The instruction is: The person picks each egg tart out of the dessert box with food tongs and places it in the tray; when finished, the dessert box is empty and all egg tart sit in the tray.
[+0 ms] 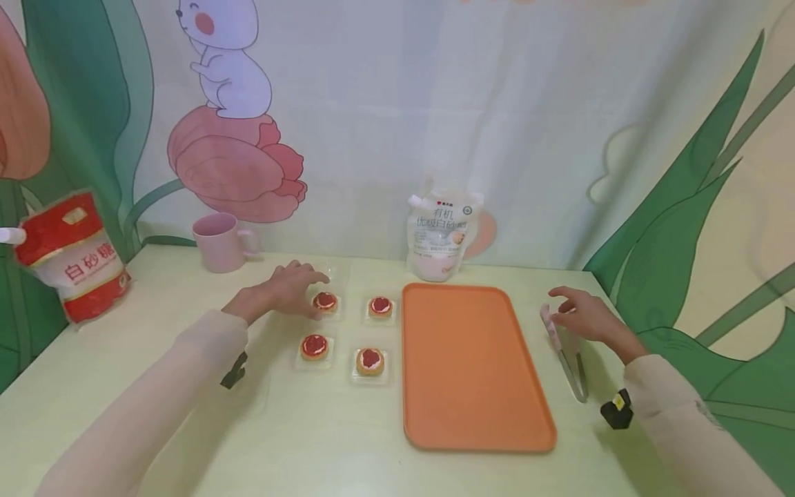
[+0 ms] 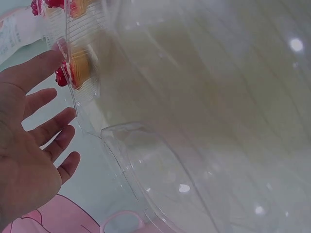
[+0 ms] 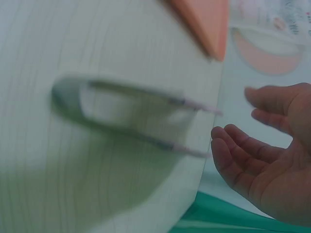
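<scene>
Several small tarts with red topping sit in clear plastic packaging [image 1: 329, 366] left of the orange tray. My left hand [image 1: 288, 290] is at the back-left tart [image 1: 325, 301], palm down, fingers spread around its left side. In the left wrist view, the fingertips of the left hand [image 2: 34, 131] lie right along the edge of the ridged clear plastic [image 2: 85, 29], beside a tart [image 2: 80, 68]. My right hand [image 1: 584, 314] hovers at the pink-tipped ends of metal tongs [image 1: 582, 390]. Its thumb and fingers stand apart with nothing between them in the right wrist view.
The orange tray [image 1: 468, 366] lies mid-table. A white pouch [image 1: 437, 238] stands behind it. A pink mug [image 1: 220, 241] is at the back left, and a red-and-white bag [image 1: 77, 262] leans at the far left edge. A printed curtain [image 1: 373, 124] hangs behind the table.
</scene>
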{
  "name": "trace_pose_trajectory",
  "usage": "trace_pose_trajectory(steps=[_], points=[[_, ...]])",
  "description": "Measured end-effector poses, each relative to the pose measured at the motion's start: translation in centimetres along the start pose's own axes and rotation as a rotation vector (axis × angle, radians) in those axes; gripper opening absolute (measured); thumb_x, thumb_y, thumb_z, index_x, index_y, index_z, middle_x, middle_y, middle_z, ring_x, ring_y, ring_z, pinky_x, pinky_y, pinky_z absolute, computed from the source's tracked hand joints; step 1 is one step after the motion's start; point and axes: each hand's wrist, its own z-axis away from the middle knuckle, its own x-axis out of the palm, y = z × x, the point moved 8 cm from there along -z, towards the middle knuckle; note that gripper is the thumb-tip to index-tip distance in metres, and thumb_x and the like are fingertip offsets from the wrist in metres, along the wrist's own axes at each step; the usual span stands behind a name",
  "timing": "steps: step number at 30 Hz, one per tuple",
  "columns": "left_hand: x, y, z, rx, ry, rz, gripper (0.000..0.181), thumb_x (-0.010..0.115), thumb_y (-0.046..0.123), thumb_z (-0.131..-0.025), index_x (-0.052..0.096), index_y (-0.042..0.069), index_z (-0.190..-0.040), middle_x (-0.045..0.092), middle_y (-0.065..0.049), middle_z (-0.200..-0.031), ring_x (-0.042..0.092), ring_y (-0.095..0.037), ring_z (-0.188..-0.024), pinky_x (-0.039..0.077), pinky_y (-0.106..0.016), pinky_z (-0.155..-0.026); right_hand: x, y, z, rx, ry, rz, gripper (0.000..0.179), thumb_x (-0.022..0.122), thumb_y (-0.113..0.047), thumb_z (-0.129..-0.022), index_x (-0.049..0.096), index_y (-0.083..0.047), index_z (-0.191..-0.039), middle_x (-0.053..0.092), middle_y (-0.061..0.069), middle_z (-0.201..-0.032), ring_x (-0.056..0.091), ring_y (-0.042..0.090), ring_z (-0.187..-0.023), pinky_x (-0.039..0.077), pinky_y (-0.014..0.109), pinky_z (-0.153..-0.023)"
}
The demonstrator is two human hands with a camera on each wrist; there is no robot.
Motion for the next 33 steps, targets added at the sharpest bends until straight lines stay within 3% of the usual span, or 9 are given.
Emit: trace_pose_trajectory(steps=[3, 5, 8, 11, 15, 18, 23, 26, 33], points=[[-0.1, 0.0, -0.1, 0.005, -0.006, 0.005, 0.068, 0.084, 0.031, -0.079, 0.058, 0.008, -0.138, 0.057, -0.019, -0.131, 0.046, -0.037, -0.119, 0.037, -0.053, -0.096, -0.1, 0.0, 0.1, -0.097, -0.025, 0.117, 0.051, 0.055, 0.007, -0.085, 0.048, 0.010, -0.135, 0.056, 0.043, -0.119, 0.063, 0.042, -0.089, 0.043, 0.032, -0.058], [-0.1, -0.1, -0.2, 0.002, -0.013, 0.012, 0.068, 0.084, 0.031, -0.079, 0.058, 0.008, -0.138, 0.057, -0.019, -0.132, 0.046, -0.037, -0.120, 0.036, -0.054, -0.097, 0.0, -0.2, 0.3, -0.157, -0.047, 0.171, 0.053, 0.052, 0.013, -0.080, 0.051, 0.011, -0.133, 0.055, 0.042, -0.118, 0.060, 0.038, -0.083, 0.035, 0.029, -0.057], [-0.1, -0.2, -0.2, -0.010, -0.021, 0.025, 0.068, 0.085, 0.030, -0.079, 0.058, 0.009, -0.139, 0.056, -0.019, -0.135, 0.045, -0.037, -0.121, 0.036, -0.054, -0.098, -0.2, -0.6, 0.5, -0.206, -0.034, 0.251, 0.051, 0.052, 0.016, -0.078, 0.056, 0.010, -0.128, 0.057, 0.035, -0.112, 0.055, 0.030, -0.081, 0.034, 0.029, -0.060], [-0.1, -0.4, -0.1, -0.023, -0.026, 0.042, 0.068, 0.084, 0.029, -0.080, 0.057, 0.010, -0.139, 0.054, -0.018, -0.137, 0.044, -0.036, -0.123, 0.035, -0.053, -0.099, -0.2, -0.9, 0.8, -0.201, -0.048, 0.317, 0.051, 0.052, 0.019, -0.078, 0.059, 0.008, -0.128, 0.058, 0.029, -0.106, 0.045, 0.022, -0.074, 0.036, 0.030, -0.062], [-0.2, -0.3, -0.3, -0.007, -0.033, 0.041, 0.066, 0.084, 0.029, -0.080, 0.058, 0.012, -0.139, 0.055, -0.017, -0.137, 0.044, -0.035, -0.122, 0.035, -0.052, -0.097, 0.5, -0.7, 1.5, -0.146, -0.137, 0.402, 0.057, 0.059, 0.020, -0.078, 0.060, 0.001, -0.132, 0.056, 0.024, -0.102, 0.045, 0.020, -0.069, 0.038, 0.029, -0.058], [-0.2, -0.2, -0.4, 0.017, -0.032, 0.028, 0.066, 0.085, 0.029, -0.079, 0.059, 0.012, -0.138, 0.056, -0.017, -0.134, 0.045, -0.035, -0.120, 0.036, -0.050, -0.095, 1.1, -0.4, 2.1, -0.123, -0.157, 0.439, 0.060, 0.061, 0.020, -0.078, 0.058, -0.002, -0.134, 0.053, 0.021, -0.104, 0.046, 0.019, -0.065, 0.037, 0.027, -0.054], [-0.1, -0.3, -0.4, 0.015, -0.048, 0.022, 0.068, 0.085, 0.030, -0.079, 0.058, 0.013, -0.139, 0.056, -0.016, -0.133, 0.045, -0.035, -0.119, 0.036, -0.050, -0.095, 2.3, 0.1, 2.7, -0.175, -0.123, 0.449, 0.052, 0.049, 0.025, -0.078, 0.059, -0.009, -0.116, 0.050, 0.013, -0.095, 0.047, 0.019, -0.068, 0.039, 0.029, -0.059], [0.0, -0.5, -0.3, -0.008, -0.068, 0.046, 0.069, 0.084, 0.030, -0.080, 0.057, 0.014, -0.141, 0.054, -0.016, -0.134, 0.044, -0.034, -0.121, 0.035, -0.051, -0.098, 2.8, 0.3, 2.9, -0.240, -0.072, 0.492, 0.047, 0.050, 0.025, -0.079, 0.054, -0.014, -0.105, 0.049, 0.007, -0.088, 0.047, 0.019, -0.069, 0.040, 0.031, -0.060], [0.1, -0.9, -0.2, -0.030, -0.085, 0.087, 0.070, 0.083, 0.031, -0.081, 0.055, 0.013, -0.143, 0.052, -0.017, -0.141, 0.042, -0.035, -0.125, 0.033, -0.053, -0.102, 3.0, 0.0, 3.6, -0.538, 0.152, 0.788, 0.036, 0.067, 0.015, -0.078, 0.055, -0.012, -0.099, 0.050, 0.000, -0.082, 0.047, 0.017, -0.066, 0.041, 0.032, -0.059]])
